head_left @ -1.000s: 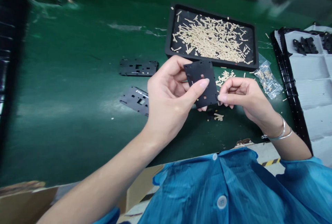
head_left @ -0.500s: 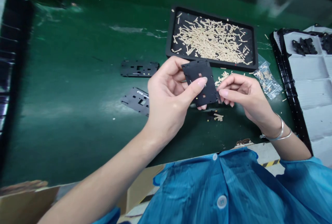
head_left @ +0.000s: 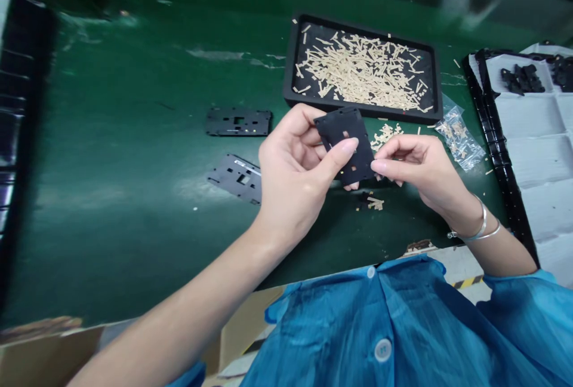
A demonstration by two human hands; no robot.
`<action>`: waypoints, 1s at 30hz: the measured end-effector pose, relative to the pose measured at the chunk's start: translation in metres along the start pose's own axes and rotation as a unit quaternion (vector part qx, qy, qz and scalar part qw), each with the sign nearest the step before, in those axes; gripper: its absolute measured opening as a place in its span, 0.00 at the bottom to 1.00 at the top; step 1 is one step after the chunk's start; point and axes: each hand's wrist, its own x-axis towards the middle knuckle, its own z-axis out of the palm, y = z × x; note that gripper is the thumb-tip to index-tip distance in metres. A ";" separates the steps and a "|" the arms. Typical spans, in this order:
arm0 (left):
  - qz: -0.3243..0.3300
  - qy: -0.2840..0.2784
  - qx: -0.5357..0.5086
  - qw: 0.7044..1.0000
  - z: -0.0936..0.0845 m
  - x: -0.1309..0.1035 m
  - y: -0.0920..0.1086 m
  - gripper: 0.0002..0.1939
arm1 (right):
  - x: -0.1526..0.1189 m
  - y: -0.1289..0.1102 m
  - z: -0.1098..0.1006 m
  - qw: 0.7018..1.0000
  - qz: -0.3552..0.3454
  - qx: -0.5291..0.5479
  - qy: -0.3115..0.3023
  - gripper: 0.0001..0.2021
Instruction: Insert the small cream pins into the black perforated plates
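Note:
My left hand [head_left: 298, 166] grips a thin black plastic plate [head_left: 340, 148] with small cutouts, thumb across its face and fingers behind. At the plate's right edge, my right hand [head_left: 412, 163] is closed in a pinch. Whatever lies between its thumb and forefinger is hidden. Two similar plates rest on the green bench to the left: one dark plate [head_left: 224, 122] lying flat, and a greyer plate [head_left: 230, 179] partly covered by my left hand. Below the held plate are a few tan strips [head_left: 375, 203] beside small black bits [head_left: 363, 199].
Behind my hands a black tray [head_left: 290, 85] holds a heap of tan strips [head_left: 358, 70]. A small pile of tan pieces [head_left: 385, 135] and a clear plastic bag [head_left: 461, 139] lie right of it. A partitioned white-lined tray [head_left: 523, 154] with black parts [head_left: 523, 79] stands far right.
My right fingertips have shifted slightly left, closer against the plate's edge. A dark sliver seen earlier at the right thumb tip no longer shows. My left hand keeps its hold.

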 end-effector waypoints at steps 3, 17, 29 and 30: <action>-0.003 0.013 -0.011 1.000 0.001 0.001 0.001 0.14 | 0.000 0.002 -0.003 1.000 -0.011 0.015 0.005 0.11; 0.019 0.022 0.018 0.999 0.000 0.001 0.001 0.14 | 0.000 -0.003 0.000 0.999 -0.026 -0.013 0.033 0.06; 0.060 0.047 0.010 0.997 0.002 0.001 0.005 0.16 | -0.006 0.005 0.006 0.965 -0.190 -0.162 0.084 0.04; 0.061 0.050 0.011 0.997 0.003 0.001 0.005 0.16 | -0.006 0.006 0.005 0.959 -0.207 -0.176 0.079 0.04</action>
